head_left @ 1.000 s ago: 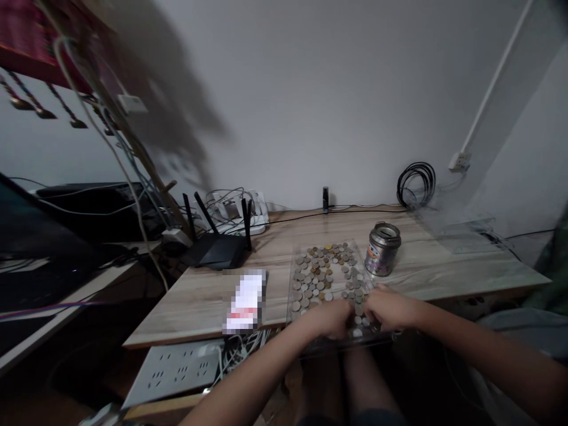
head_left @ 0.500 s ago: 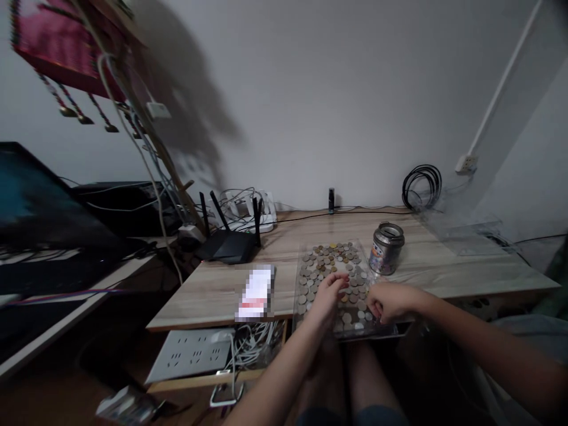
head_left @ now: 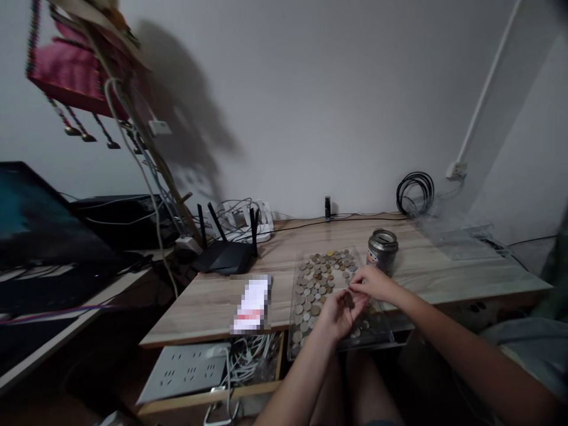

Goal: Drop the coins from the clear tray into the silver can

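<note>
Over a clear tray (head_left: 385, 335) of loose coins (head_left: 320, 278) overhanging the counter (head_left: 213, 302) edge, the left hand (head_left: 338, 315) cups a few coins (head_left: 348, 300) palm-up while the right hand (head_left: 371, 283) pinches at them; any tilt or fumble could spill coins to the floor.

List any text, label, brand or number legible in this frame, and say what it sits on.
No text can be read in this frame.
Tin can: it bears a coloured label, too small and blurred to read.
Phone-shaped item on the table: pixelated, unreadable.
Coins in the clear tray: markings too small to make out.
Router: no legible marking.
Coins held between left hand and right hand: faces unreadable.
</note>
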Action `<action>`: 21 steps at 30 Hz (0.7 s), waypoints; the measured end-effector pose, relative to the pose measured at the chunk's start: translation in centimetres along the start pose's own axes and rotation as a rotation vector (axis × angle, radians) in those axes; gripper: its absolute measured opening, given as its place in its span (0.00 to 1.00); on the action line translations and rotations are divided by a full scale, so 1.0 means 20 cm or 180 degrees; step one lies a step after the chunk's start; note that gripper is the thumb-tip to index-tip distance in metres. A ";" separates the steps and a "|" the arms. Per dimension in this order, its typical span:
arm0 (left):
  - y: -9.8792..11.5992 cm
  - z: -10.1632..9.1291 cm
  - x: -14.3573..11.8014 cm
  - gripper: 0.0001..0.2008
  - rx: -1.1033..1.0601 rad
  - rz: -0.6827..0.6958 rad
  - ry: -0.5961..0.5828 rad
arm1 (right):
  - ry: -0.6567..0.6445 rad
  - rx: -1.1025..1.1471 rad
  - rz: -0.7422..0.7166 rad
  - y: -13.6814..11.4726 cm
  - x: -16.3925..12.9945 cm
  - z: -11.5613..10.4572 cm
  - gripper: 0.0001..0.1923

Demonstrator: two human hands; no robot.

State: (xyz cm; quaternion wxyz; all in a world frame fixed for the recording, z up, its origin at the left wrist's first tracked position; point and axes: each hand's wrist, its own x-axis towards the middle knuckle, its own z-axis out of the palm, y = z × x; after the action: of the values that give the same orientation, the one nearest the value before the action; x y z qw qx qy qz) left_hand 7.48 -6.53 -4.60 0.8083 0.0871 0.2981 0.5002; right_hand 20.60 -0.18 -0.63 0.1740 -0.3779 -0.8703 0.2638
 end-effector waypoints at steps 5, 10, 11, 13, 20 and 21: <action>-0.02 0.01 -0.02 0.13 -0.0152 0.0307 0.0501 | 0.1589 -0.0195 0.0405 0.13 0.00 -0.29 0.15; -0.02 0.02 -0.02 0.14 -0.0090 0.0699 0.0611 | 0.1868 -0.1097 0.1619 0.31 0.08 -0.58 0.12; -0.02 0.02 -0.02 0.14 -0.0083 0.0742 0.0643 | 0.1700 -0.1164 0.1680 0.32 0.11 -0.60 0.11; -0.02 0.01 -0.02 0.12 -0.0100 0.0721 0.0680 | 0.1525 -0.1287 0.1711 0.29 0.14 -0.60 0.11; -0.01 -0.02 -0.03 0.13 -0.0394 0.0620 0.0318 | 0.1326 -0.1340 0.0397 0.01 0.03 -0.24 0.15; -0.01 -0.02 -0.02 0.13 -0.0425 0.0657 0.0297 | 0.0899 -0.1078 0.0129 -0.02 0.00 -0.16 0.14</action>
State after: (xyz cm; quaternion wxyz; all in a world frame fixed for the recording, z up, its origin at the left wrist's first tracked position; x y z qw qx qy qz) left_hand 7.23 -7.11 -4.82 0.7418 0.0399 0.2908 0.6029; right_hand 21.94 0.61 2.09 0.2229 -0.4523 -0.8614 0.0618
